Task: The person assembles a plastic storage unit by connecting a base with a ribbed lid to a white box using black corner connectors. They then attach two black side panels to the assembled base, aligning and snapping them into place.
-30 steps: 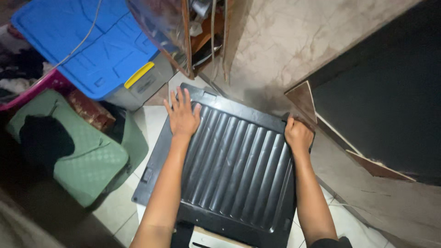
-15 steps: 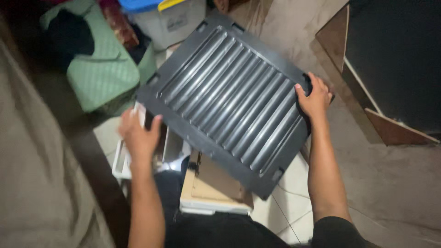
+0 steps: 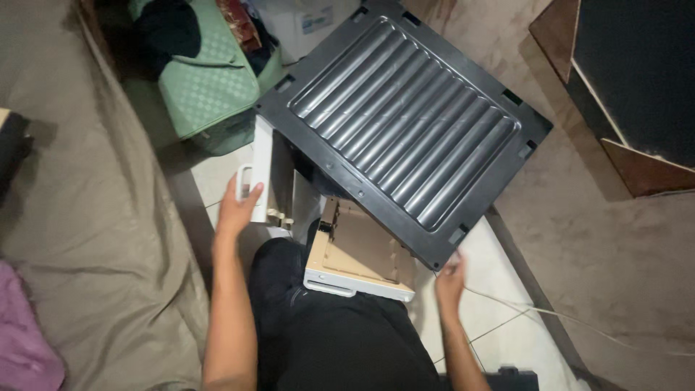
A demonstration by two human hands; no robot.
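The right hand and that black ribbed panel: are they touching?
Apart. The head view shows tiled floor between the right hand and the black ribbed panel.

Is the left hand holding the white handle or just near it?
Holding: the left hand has fingers wrapped on the white handle.

single head view, looking steeply down, close over lap and floor.
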